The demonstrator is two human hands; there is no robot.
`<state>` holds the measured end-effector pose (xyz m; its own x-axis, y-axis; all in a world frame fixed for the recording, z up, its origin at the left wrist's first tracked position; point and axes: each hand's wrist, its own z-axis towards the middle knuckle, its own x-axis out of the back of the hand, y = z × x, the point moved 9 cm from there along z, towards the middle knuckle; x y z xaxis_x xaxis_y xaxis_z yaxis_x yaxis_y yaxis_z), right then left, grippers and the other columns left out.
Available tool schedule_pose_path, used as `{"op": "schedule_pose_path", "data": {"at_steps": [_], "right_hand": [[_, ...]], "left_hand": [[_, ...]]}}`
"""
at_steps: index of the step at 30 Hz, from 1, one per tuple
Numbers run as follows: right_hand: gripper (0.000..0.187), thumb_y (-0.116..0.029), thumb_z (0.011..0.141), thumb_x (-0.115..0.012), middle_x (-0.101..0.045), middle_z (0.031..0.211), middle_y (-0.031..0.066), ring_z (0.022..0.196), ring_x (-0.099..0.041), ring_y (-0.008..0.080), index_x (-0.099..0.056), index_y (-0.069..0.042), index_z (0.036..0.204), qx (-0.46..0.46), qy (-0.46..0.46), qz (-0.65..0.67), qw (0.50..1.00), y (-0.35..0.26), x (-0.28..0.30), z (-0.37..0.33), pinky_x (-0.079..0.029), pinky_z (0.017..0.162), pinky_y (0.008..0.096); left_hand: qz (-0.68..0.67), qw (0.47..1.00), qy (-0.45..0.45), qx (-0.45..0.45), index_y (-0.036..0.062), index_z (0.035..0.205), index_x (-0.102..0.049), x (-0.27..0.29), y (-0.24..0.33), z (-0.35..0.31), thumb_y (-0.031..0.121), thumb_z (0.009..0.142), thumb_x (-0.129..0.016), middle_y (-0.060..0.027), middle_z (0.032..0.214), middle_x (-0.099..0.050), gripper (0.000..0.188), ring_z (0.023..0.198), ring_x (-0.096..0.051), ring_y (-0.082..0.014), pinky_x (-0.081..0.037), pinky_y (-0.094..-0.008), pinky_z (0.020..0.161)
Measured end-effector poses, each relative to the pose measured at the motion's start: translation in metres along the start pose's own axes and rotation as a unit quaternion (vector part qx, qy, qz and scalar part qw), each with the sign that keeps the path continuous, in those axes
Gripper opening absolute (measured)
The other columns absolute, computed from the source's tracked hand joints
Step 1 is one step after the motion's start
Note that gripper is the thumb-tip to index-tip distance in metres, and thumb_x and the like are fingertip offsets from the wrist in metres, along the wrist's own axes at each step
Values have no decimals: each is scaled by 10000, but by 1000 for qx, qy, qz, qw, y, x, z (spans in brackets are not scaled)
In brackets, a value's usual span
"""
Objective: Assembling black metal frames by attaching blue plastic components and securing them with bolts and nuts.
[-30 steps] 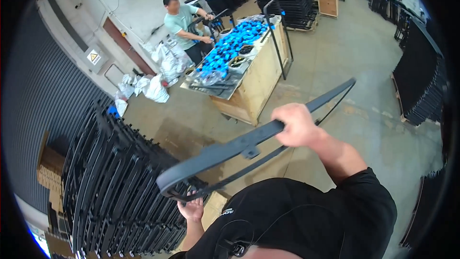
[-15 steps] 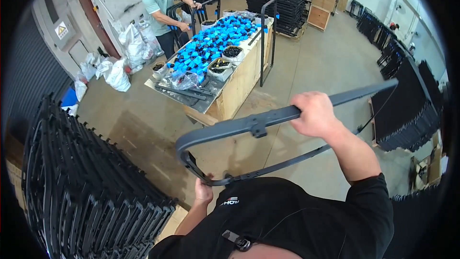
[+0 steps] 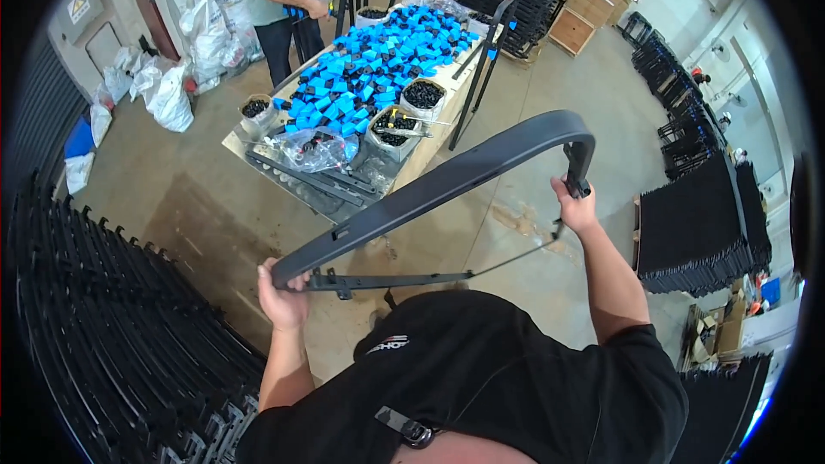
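A long black metal frame [image 3: 430, 192] made of bars, with a rounded bend at its right end, is held up slantwise in front of my chest. My left hand [image 3: 284, 299] is closed around its lower left end, thumb on the near side. At the right, my right hand [image 3: 576, 209] grips the short side below the bend. A second, thinner bar of the frame runs underneath, between my hands. Beyond the frame stands a wooden worktable [image 3: 234, 146] heaped with blue-and-black plastic pieces [image 3: 344, 103]. White bags [image 3: 424, 107] of small black parts stand among them.
Black frames [image 3: 112, 326] are stacked close on my left. Across the table a person [image 3: 279, 0] handles more frames. One black frame [image 3: 483, 69] leans on the table's right side. Dark stacked panels [image 3: 696, 228] stand at right; white sacks [image 3: 210, 34] line the left wall.
The frame has turned, and a rounded end now sits at my right instead of my left. My right hand has shifted from the upper bar to that end; my left hand has moved left.
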<state>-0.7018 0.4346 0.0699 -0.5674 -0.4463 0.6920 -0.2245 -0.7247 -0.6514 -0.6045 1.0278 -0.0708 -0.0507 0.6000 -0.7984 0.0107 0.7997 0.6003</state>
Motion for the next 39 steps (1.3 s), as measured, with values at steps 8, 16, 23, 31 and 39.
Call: {"op": "schedule_pose_path", "data": {"at_steps": [8,16,23,31,39], "right_hand": [[244,-181,915,-732,-570,648,-1,609,-535,116,-608,-51,750,7,-79,188,979,78,-126,152,-433,575,311],[247,-269,942,-709,-612,733,13,697,-568,141,-681,-37,863,36,-228,155,961,182,-275,308,-477,664,333],[327,-350,1025,-554,-687,1148,95,1112,-636,246,-667,-76,1163,43,-373,140,916,242,-378,369,-488,943,402],[594,-465,921,-674,-725,1135,177,1051,-691,306,-584,-58,1344,-30,-474,115,872,327,-464,382,-522,923,413],[563,-260,909,-744,-679,1151,153,1017,-655,207,-547,48,1337,-114,-413,215,877,305,-409,415,-516,910,334]], "left_hand": [[189,969,78,-142,48,845,-534,-68,-6,11,362,1032,-453,-27,683,-477,374,526,-398,-102,-320,-263,489],[362,876,210,-238,47,703,-463,-167,-133,32,321,1027,-437,-48,649,-481,425,534,-385,-94,-301,-271,499],[452,831,241,-219,39,714,-466,-204,-224,81,259,1025,-453,-32,715,-503,382,678,-427,-115,-347,-294,635],[471,804,291,-220,64,774,-520,-187,-236,135,332,1037,-436,-5,683,-471,385,591,-417,-88,-330,-255,564],[409,811,348,-231,49,784,-527,-164,-219,172,316,1041,-439,-38,654,-510,381,597,-473,-130,-388,-284,597]]}}
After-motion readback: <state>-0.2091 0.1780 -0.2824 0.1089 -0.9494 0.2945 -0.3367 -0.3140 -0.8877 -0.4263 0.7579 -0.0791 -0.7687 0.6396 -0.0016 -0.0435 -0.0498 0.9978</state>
